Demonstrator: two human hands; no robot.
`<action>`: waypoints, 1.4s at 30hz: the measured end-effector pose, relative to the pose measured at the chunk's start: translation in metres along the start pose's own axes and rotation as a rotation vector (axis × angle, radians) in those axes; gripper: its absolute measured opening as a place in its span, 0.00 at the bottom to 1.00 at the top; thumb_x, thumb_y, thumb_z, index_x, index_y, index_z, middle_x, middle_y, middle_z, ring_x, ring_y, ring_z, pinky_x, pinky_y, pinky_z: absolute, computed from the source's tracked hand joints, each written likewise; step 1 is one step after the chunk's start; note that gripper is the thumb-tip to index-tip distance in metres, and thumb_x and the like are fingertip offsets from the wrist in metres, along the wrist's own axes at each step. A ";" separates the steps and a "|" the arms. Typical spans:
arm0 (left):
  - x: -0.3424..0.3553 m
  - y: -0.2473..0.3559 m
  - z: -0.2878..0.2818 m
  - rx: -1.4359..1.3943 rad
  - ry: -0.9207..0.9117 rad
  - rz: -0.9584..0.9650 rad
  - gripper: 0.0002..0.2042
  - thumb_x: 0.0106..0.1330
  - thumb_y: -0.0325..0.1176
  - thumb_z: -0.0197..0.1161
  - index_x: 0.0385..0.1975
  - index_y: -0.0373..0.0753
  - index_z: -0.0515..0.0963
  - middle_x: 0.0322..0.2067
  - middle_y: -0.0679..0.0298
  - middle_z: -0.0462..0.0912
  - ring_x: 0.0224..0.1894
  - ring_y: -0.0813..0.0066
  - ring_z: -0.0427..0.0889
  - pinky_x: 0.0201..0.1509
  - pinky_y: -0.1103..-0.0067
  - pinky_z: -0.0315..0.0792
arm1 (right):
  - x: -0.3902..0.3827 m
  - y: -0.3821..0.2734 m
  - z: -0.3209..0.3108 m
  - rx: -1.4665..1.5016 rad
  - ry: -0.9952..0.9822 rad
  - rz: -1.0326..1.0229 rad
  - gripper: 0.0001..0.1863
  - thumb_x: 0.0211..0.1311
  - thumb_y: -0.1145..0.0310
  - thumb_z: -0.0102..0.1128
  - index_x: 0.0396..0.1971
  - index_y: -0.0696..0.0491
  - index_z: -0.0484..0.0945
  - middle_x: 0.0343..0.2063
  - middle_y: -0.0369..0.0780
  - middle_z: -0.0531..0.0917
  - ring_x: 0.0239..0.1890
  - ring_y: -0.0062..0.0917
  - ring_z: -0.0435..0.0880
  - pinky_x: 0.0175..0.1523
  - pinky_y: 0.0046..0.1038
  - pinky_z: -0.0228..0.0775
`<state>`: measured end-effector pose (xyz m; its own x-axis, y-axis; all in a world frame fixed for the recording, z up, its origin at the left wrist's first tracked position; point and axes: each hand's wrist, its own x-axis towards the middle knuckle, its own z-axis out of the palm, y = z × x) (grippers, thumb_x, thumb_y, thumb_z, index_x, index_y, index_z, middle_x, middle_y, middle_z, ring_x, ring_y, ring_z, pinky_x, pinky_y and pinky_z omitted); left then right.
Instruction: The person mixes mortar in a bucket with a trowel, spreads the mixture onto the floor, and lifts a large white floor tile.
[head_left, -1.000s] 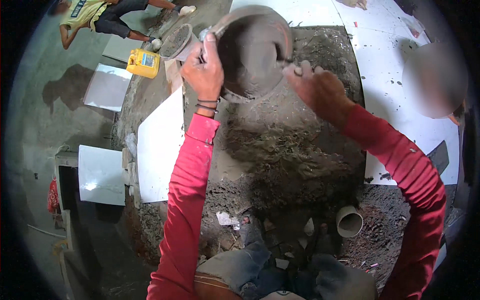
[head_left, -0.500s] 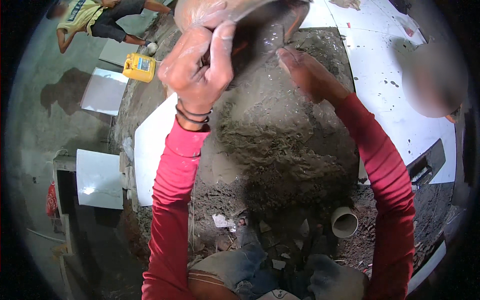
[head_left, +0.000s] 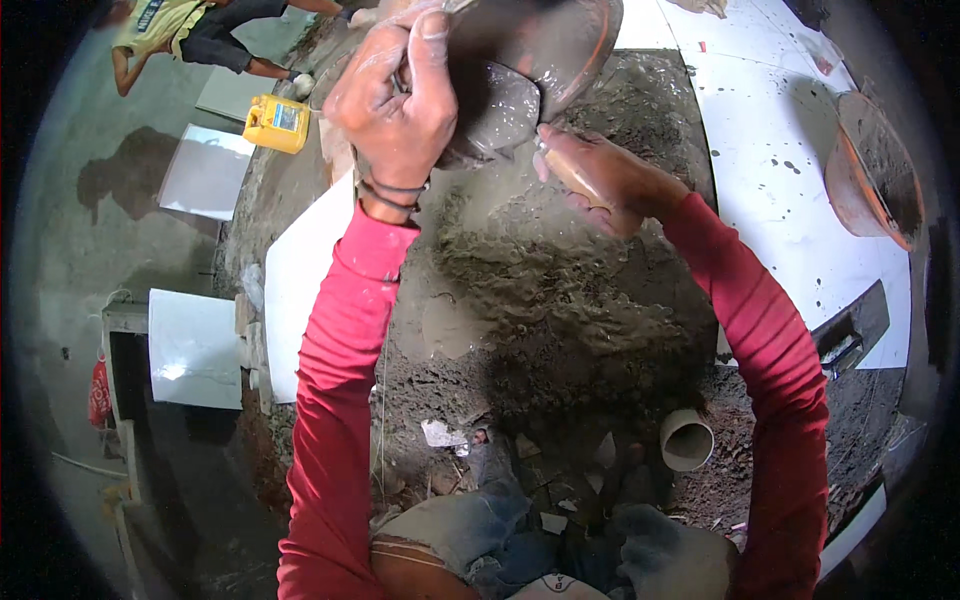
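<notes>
At the top of the view, my left hand [head_left: 395, 105] grips the rim of a tilted mortar bucket [head_left: 570, 45], grey inside with an orange edge. My right hand [head_left: 620, 185] is closed around the light handle of a trowel [head_left: 505, 108]. Its wet, rounded grey blade lies at the bucket's mouth, close to my left fingers. Below both hands spreads wet grey mortar [head_left: 560, 270], rough and ridged in the middle and smoother toward the top. The far part of the bucket is cut off by the frame.
White tiles [head_left: 750, 110] lie at right, splashed with mortar, with another bucket [head_left: 875, 170] on them. A yellow jerrycan [head_left: 277, 124] and more tiles stand left. A pipe end [head_left: 687, 440] pokes up near my knees. Another person [head_left: 215, 35] is at upper left.
The trowel blade, blurred and hard to make out before, now shows plainly against the bucket's mouth. My right hand has moved slightly down and turned, showing the handle.
</notes>
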<state>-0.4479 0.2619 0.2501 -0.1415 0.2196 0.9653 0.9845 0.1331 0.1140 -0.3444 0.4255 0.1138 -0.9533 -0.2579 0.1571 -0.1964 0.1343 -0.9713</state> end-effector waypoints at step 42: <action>0.042 -0.195 -0.197 0.547 0.768 -1.058 0.30 0.66 0.54 0.50 0.40 0.24 0.79 0.38 0.41 0.83 0.39 0.50 0.82 0.44 0.62 0.74 | 0.004 0.090 0.056 -1.021 0.193 -0.216 0.11 0.58 0.64 0.54 0.29 0.58 0.78 0.23 0.51 0.81 0.24 0.47 0.82 0.36 0.43 0.76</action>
<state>-0.6259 0.0552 0.3145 -0.5112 -0.7665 0.3888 0.2623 0.2917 0.9199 -0.3528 0.3831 0.0174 -0.8781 -0.2282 0.4207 -0.3798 0.8670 -0.3226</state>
